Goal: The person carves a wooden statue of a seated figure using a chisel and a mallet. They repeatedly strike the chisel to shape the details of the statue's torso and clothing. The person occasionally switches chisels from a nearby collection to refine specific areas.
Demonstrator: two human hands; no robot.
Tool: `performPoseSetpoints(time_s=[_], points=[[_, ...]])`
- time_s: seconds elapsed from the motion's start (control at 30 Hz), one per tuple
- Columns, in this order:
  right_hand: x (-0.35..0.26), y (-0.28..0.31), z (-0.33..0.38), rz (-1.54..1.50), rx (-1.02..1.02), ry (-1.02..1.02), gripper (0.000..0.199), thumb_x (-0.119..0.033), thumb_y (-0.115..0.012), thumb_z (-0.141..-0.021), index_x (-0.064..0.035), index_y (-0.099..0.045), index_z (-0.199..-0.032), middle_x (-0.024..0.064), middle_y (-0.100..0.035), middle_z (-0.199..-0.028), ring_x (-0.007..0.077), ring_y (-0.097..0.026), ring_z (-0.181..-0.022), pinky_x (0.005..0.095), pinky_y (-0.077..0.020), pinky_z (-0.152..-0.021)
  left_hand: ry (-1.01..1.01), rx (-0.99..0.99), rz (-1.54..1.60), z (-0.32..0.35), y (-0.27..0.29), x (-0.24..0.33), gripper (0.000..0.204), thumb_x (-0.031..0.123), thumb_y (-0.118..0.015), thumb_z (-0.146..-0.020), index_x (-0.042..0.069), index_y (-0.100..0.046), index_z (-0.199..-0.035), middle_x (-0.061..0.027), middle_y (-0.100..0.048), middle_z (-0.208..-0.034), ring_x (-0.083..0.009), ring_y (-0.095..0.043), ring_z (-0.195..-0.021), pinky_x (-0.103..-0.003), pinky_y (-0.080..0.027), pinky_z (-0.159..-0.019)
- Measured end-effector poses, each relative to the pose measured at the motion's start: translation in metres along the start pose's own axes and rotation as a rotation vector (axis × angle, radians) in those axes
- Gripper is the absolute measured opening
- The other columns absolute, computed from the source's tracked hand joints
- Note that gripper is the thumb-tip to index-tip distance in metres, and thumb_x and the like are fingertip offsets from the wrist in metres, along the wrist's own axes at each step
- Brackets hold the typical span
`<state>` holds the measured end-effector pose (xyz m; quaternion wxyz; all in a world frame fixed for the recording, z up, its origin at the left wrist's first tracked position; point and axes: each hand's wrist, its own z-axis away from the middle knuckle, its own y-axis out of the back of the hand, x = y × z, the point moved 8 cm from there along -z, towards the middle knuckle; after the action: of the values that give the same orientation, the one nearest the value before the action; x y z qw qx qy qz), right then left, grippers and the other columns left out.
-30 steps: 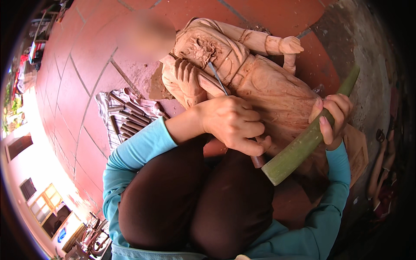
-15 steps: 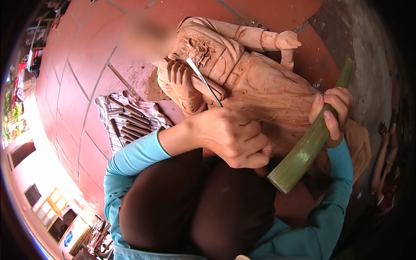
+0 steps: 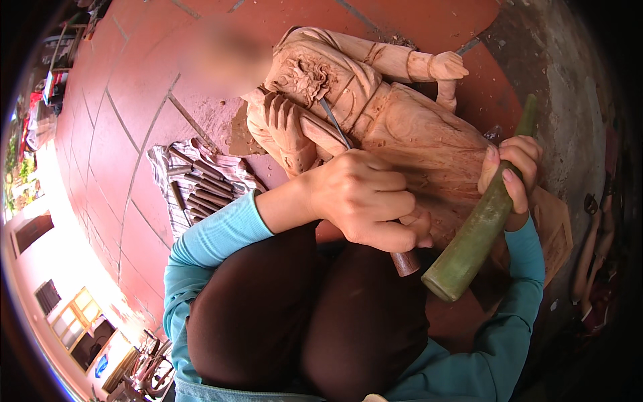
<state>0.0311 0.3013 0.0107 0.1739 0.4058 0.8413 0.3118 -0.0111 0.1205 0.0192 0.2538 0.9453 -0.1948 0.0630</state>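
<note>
A carved wooden figure (image 3: 402,127) lies on its back on the floor in front of my knees. My left hand (image 3: 365,201) is closed round a wood chisel (image 3: 338,127). Its thin metal shaft points away from me, and its tip meets the lower edge of the raised carving on the chest. The butt of its brown handle sticks out below my fist. On the right, my right hand (image 3: 516,167) grips a green tapered mallet (image 3: 472,241) near its narrow end. The mallet's thick end hangs just right of the chisel handle, apart from it.
A striped cloth (image 3: 164,174) on the red tiled floor (image 3: 140,87) holds several chisels with dark handles (image 3: 211,187), left of the figure. Wood chips (image 3: 395,40) lie beyond its shoulder. At the far right edge another person's limbs (image 3: 596,254) show dimly.
My left hand has shifted slightly right and turned, bringing the chisel tip down and right to the chest carving. The handle's butt now shows. The mallet's thick end has moved slightly right.
</note>
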Motion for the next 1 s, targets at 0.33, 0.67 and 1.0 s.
performPoseSetpoints(time_s=[0.33, 0.67, 1.0], points=[[0.001, 0.000, -0.001, -0.009, -0.006, -0.023, 0.054, 0.012, -0.068, -0.075, -0.0156, -0.039, -0.110, 0.0080, -0.053, -0.094, 0.0239, -0.057, -0.076, 0.0387, -0.0474, -0.065, -0.027, -0.037, -0.004, 0.010, -0.010, -0.006, 0.022, 0.019, -0.077, -0.077, 0.013, -0.057, -0.072, 0.0071, -0.036, -0.055, -0.0055, -0.039, -0.044, -0.021, -0.028, -0.038], [0.006, 0.000, 0.002, -0.051, 0.009, -0.030, 0.054, 0.013, -0.072, -0.070, -0.0140, -0.045, -0.109, 0.0068, -0.054, -0.094, 0.0231, -0.057, -0.077, 0.0384, -0.0470, -0.067, -0.125, -0.284, -0.214, 0.007, -0.022, 0.015, 0.031, 0.017, -0.075, -0.079, 0.013, -0.048, -0.066, 0.0062, -0.040, -0.056, -0.0056, -0.043, -0.045, -0.021, -0.030, -0.039], [0.007, -0.001, 0.001, -0.051, 0.025, -0.026, 0.053, 0.012, -0.074, -0.070, -0.0139, -0.046, -0.108, 0.0059, -0.054, -0.093, 0.0226, -0.057, -0.076, 0.0379, -0.0472, -0.066, 0.022, -0.065, -0.011, 0.004, -0.011, 0.000, 0.028, 0.023, -0.077, -0.079, 0.012, -0.053, -0.070, 0.0056, -0.038, -0.054, -0.0062, -0.042, -0.043, -0.021, -0.029, -0.038]])
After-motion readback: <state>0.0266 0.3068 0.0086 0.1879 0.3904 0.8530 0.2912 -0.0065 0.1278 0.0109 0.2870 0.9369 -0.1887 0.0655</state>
